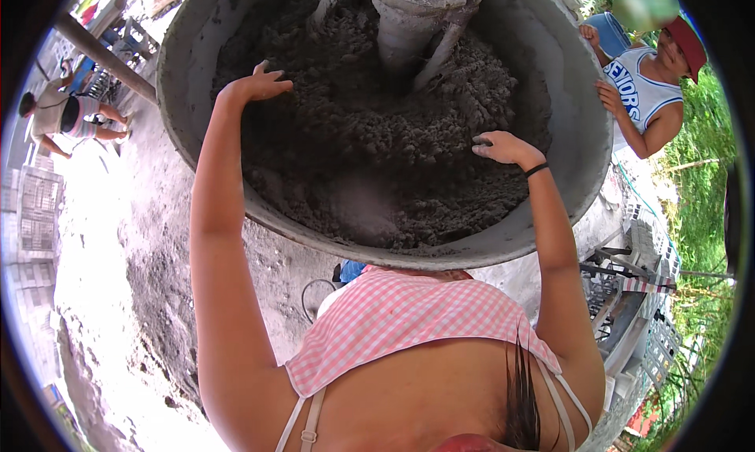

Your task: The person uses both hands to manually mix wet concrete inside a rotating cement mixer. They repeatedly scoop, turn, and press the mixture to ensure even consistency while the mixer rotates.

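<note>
A big round grey mixer pan (578,165) holds a heap of damp dark grey mortar (377,137) around a cement-caked central shaft (413,16). My left hand (262,82) lies flat on the mortar at the pan's left side, fingers spread. Over on the right side, my right hand (503,147) presses into the mortar with fingers curled down; a dark band sits on that wrist. Neither hand holds a tool. Both forearms reach up from the lower edge over the pan's near rim.
A person in a white sleeveless top and red cap (649,90) stands at the pan's far right rim, hands on it. Another person (67,118) bends over at the far left. Stacked concrete blocks (31,216) line the left; a metal block machine (629,295) stands right.
</note>
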`<state>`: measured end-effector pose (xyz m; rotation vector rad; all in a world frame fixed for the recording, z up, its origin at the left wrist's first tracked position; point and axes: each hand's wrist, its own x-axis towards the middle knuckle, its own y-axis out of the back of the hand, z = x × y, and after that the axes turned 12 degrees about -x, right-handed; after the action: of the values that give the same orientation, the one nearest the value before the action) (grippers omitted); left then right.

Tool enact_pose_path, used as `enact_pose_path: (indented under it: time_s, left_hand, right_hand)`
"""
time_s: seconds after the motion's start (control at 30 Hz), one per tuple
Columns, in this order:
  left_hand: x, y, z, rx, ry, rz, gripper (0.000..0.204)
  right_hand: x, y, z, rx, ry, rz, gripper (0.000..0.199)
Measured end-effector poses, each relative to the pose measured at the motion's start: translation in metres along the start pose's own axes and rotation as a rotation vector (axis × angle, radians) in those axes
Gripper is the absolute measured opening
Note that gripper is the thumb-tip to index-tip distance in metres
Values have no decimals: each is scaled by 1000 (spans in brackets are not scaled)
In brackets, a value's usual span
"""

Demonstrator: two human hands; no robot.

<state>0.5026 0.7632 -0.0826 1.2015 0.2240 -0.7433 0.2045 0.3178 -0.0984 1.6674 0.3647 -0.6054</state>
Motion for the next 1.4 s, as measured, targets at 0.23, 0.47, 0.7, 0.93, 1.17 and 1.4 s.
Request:
enact_pose_path:
  time_s: [0.23,0.47,0.7,0.93,1.17,1.4]
  left_hand:
    - [-4,-8,9,-23,-31,28,67]
    - [-15,1,13,-172,-323,240,51]
    - [-23,7,17,-184,-397,457,49]
    - [2,13,-8,-54,-298,333,51]
    - [-1,40,-25,-60,-239,162,50]
    - [-16,30,-14,-144,-195,115,48]
  right_hand:
    - [-6,-7,-14,-52,57,-29,59]
    - [-5,-8,-72,63,357,-98,51]
    - [87,44,-105,243,390,26,60]
    - [187,110,-161,1033,183,192,80]
    - [278,140,-187,1281,-30,377,78]
    - [285,95,-127,1281,-49,451,63]
